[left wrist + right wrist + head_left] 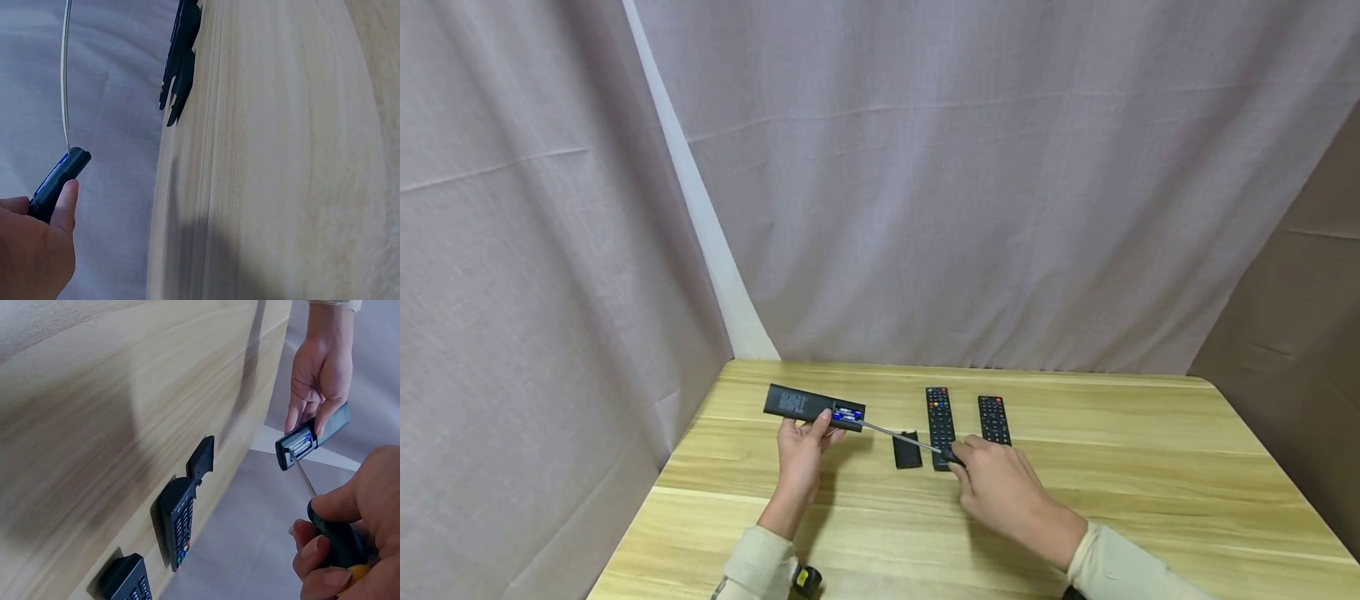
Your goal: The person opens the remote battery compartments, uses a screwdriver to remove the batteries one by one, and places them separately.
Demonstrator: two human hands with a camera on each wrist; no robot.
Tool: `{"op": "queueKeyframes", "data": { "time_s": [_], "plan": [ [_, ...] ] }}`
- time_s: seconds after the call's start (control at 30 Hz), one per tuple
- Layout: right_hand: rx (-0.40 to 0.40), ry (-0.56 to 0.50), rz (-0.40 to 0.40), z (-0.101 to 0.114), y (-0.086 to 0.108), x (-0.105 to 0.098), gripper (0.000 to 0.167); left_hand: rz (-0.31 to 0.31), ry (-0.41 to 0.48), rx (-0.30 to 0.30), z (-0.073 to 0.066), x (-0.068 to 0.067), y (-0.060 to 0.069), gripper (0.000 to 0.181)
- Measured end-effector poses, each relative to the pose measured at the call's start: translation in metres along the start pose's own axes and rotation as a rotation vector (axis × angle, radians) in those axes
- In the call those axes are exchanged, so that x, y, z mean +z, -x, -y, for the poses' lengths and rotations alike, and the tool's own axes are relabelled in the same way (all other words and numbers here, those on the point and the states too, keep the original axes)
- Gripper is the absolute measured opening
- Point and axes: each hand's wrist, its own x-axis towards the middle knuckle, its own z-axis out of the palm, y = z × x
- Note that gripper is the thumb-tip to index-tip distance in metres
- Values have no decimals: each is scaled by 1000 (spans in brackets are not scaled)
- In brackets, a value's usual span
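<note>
Above the wooden surface [1112, 517], the right hand [1003, 487] grips a screwdriver [340, 542]; the left hand [801, 454] clasps a remote [797, 403], back showing. With the tip at one end of the batteries [847, 414], gentle leverage — remote braced firmly — should work best.

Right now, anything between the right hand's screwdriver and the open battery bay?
Nothing visible. The right hand holds the screwdriver, which reaches to the battery bay of the remote in the left hand. The loose cover and two other remotes lie on the table, below it.
</note>
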Motion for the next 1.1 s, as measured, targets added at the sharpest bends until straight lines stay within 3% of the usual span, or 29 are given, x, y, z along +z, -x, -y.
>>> {"op": "queueKeyframes", "data": {
  "time_s": [0.13,0.4,0.67,1.1],
  "plan": [
    [-10,30,0,2,-1,0,17,5,-3,14,0,1,1,37],
    [-109,134,-61,5,-3,2,18,-12,-12,15,3,3,0,36],
    [-150,162,-86,6,-5,7,7,-27,-37,6,6,3,-1,34],
    [-209,171,-134,8,-3,13,12,-53,-18,14,8,6,-2,34]
  ]
}}
